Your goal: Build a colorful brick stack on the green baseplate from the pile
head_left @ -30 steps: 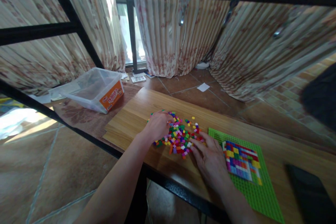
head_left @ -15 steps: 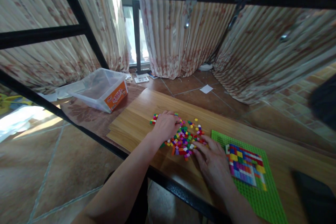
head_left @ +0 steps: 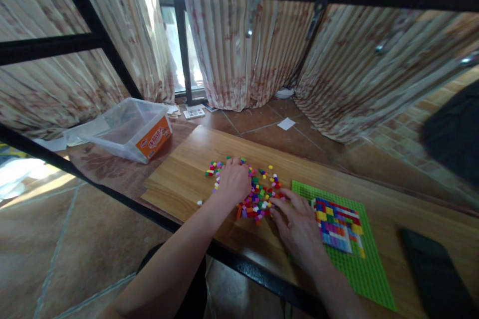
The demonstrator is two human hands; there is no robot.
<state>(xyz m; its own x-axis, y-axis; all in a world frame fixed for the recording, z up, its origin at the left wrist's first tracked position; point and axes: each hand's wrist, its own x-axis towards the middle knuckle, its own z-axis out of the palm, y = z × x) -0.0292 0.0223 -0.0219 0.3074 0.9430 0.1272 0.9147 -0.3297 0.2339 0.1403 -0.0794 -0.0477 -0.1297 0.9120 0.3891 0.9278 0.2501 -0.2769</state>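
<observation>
A pile of small colourful toy bricks (head_left: 258, 195) lies loosely spread on the wooden table. Over its left part rests my left hand (head_left: 235, 181), palm down, fingers stretched out across the bricks and hiding some of them. My right hand (head_left: 297, 222) is at the pile's right edge, fingers apart, its tips touching or close to the bricks. Just right of that hand, a green studded baseplate (head_left: 368, 264) carries a multicoloured panel of joined bricks (head_left: 339, 224). One white brick (head_left: 199, 203) lies alone left of my left wrist.
A dark phone-like slab (head_left: 434, 269) lies blurred at the table's right. Beyond the left end stands a clear plastic bin (head_left: 123, 132) with an orange label. Black metal bars (head_left: 239, 264) run along the near edge and overhead. Patterned curtains (head_left: 220, 55) hang behind.
The view has shifted slightly to the right. My left hand has slid a little over the pile, and more bricks show at its left, along with the lone white one.
</observation>
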